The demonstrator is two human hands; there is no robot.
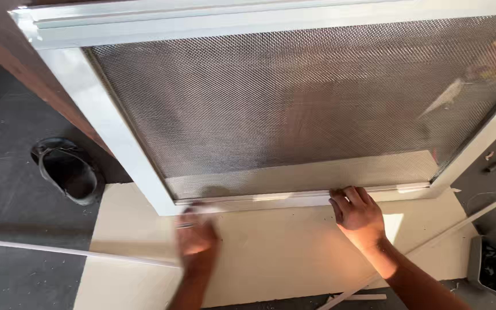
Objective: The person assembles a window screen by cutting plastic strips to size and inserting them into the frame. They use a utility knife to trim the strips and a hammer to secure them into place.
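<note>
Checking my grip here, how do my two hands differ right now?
The right hand is sharp, its fingers curled over the lower rail of the white mesh frame. The left hand is motion-blurred and sits lower, just below that rail; whether it touches is unclear. Both hover over the cream board.

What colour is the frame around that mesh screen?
White, clearest in the head view: the frame.

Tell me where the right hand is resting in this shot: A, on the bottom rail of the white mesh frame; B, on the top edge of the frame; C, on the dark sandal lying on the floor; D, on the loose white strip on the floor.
A: the right hand has its fingers curled over the bottom rail of the white mesh frame, far from the sandal.
</note>
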